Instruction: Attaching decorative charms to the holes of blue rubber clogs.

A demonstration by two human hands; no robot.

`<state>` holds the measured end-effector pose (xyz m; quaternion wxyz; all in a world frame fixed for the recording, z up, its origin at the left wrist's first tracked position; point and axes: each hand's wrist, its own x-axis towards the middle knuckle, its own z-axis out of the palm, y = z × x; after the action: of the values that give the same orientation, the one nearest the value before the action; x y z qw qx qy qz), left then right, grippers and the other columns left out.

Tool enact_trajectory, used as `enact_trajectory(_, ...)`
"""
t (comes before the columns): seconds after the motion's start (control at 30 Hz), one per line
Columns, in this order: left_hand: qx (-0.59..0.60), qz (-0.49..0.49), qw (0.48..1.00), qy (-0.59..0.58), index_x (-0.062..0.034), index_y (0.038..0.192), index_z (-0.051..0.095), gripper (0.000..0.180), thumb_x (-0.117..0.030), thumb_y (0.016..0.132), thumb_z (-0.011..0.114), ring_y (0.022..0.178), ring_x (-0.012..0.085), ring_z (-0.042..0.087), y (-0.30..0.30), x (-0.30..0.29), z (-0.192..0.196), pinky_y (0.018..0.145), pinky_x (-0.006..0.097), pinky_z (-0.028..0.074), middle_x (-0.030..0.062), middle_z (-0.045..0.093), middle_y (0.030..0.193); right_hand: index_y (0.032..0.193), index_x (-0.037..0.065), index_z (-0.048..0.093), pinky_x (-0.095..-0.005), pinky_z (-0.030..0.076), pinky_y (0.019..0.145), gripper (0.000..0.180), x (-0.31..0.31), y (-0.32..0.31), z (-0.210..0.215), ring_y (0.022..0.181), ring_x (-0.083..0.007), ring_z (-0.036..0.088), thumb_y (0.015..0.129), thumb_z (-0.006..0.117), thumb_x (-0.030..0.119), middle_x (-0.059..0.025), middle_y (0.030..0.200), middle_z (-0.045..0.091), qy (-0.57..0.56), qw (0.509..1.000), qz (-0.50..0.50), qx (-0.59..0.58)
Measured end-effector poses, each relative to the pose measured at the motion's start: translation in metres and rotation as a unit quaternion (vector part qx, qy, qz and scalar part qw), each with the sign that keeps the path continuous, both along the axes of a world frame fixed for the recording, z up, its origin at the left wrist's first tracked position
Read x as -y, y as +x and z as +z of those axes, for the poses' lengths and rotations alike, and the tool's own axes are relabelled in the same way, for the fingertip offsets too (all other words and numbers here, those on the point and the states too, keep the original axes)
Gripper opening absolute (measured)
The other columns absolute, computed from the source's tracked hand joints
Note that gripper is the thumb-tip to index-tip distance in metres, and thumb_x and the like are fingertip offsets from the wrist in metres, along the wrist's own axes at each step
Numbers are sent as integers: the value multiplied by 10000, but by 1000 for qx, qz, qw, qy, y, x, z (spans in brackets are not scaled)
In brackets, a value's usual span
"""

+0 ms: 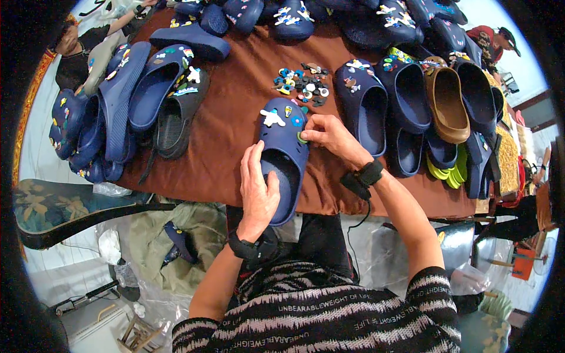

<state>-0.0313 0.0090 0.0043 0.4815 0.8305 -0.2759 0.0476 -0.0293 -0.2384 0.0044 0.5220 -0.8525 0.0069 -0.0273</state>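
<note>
Navy foam made up the clog (284,157) that lay toe-away on the brown cloth (235,117), its heel end hanging just over the table's near edge. The left hand (258,191) rested flat over the clog's left rim and opening, fingers stretched forward and close together, thumb inside the opening. The right hand (331,136) sat at the clog's right side, its fingertips pinched on a small green charm (302,139) pressed against the upper's edge. Other charms already showed on the toe: a white one (272,118), a blue one (296,120) and a small yellow one (288,110). Both wrists wore black bands, and a cable hung from the right one.

Just beyond the clog's toe lay a loose heap of charms (303,82) on the cloth, apart from the shoe. To the right stood a row of navy clogs (365,100), with one brown clog (447,106) among them and a yellow-green pair (448,170) tucked under the row near the table edge. To the left lay another pile of navy clogs (118,100), some on their sides, with a black one (176,117) among them. More decorated clogs crowded the far edge of the table.

A person in a black shirt (76,53) sat at the far left corner, and another in red (494,41) at the far right. Below the table edge lay a patterned chair seat (53,206) and crumpled plastic sheeting (165,235)
</note>
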Motion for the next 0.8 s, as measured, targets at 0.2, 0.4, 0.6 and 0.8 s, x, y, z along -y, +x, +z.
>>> enact_trajectory(0.2, 9, -8, 1000, 2, -3, 1463, 372, 651, 32, 839, 555, 1373, 404, 396, 2, -1, 0, 1166, 455, 297, 228, 416, 1458, 830, -4, 684, -390, 509, 631, 468, 2, -1, 5, 586, -204, 632, 916, 673, 456, -86, 631, 612, -21, 991, 15, -129)
enact_trajectory(0.4, 18, -9, 1000, 6, -4, 1464, 368, 663, 37, 831, 560, 1373, 404, 394, 2, 0, -2, 1167, 455, 295, 228, 416, 1458, 834, 31, 724, -432, 524, 668, 579, -3, 10, 20, 629, -258, 689, 885, 625, 598, -116, 657, 660, -248, 960, 24, -129)
enact_trajectory(0.6, 17, 2, 1000, 6, -8, 1456, 383, 652, 34, 828, 551, 1358, 410, 404, 1, 0, -1, 1153, 466, 313, 231, 419, 1445, 798, -3, 693, -357, 509, 570, 593, -1, 0, 29, 587, -205, 659, 910, 624, 575, -103, 647, 622, -117, 976, 20, -181)
enact_trajectory(0.8, 8, 2, 1000, 0, -23, 1462, 380, 638, 29, 845, 533, 1374, 398, 393, 1, -1, -4, 1168, 454, 297, 209, 421, 1451, 835, -35, 662, -332, 505, 524, 496, 23, 16, 5, 569, -176, 643, 949, 643, 447, -82, 667, 624, 27, 985, -13, -167)
